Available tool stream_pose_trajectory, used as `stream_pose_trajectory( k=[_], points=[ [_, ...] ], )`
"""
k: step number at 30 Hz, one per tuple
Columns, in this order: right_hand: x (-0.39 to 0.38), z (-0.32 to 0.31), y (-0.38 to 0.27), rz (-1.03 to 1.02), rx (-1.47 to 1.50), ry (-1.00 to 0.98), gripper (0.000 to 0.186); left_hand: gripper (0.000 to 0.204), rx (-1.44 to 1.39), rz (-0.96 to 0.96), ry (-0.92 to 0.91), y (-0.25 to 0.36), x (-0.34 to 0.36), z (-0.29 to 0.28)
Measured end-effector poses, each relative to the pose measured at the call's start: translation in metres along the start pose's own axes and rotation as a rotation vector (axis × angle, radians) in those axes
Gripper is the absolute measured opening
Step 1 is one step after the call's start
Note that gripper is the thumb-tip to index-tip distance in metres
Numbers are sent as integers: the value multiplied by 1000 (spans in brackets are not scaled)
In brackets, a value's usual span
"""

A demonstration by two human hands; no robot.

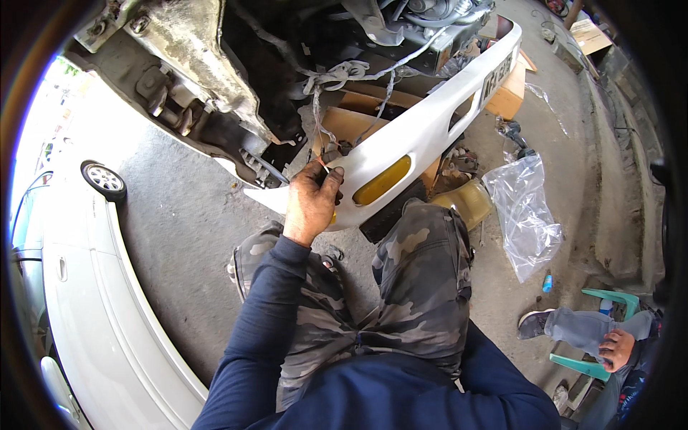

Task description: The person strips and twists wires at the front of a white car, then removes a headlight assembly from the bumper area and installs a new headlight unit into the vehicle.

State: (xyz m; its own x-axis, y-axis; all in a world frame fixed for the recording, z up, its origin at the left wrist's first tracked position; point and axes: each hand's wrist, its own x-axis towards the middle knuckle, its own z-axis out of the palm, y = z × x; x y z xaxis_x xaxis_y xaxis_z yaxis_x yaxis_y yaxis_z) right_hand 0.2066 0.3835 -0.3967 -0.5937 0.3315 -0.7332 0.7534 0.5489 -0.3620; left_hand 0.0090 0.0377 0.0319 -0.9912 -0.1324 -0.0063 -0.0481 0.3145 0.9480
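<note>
My left hand [312,206], dark with grime, is pinched on thin wires just above the near-left end of a white car bumper [344,213]. These wires [317,118] hang from a taped wiring harness [340,74] in the opened front of a vehicle. An amber lamp [381,180] is set in the bumper beside the hand. Past my right thigh, the right arm [502,380] runs down out of the picture, and its hand does not show. The exact wire ends are hidden by my fingers.
Cardboard [344,123] lies behind the bumper. To its right are a yellowish lens [466,203], a power tool [512,132] and a clear plastic bag [527,215]. A person in jeans [591,331] sits on a green stool [584,367]. A white car [107,308] stands left.
</note>
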Motion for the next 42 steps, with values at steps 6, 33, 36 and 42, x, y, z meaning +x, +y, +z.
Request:
stream_pose_trajectory(
  k=[6, 33, 36, 42],
  points=[
    [-52, -109, 42, -16, 411, 118, 28, 38, 259, -6, 70, 1, 10, 5],
    [-298, -253, -398, -1190, -1003, 620, 30, 33, -493, 28, -126, -17, 31, -3],
    [-300, -253, -405, -1170, -1026, 581, 32, 35, -435, 81, -132, -22, 34, -2],
    [-303, -257, -414, -1144, -1064, 529, 35, 27, -564, 27, -195, -30, 39, -1]
  ],
)
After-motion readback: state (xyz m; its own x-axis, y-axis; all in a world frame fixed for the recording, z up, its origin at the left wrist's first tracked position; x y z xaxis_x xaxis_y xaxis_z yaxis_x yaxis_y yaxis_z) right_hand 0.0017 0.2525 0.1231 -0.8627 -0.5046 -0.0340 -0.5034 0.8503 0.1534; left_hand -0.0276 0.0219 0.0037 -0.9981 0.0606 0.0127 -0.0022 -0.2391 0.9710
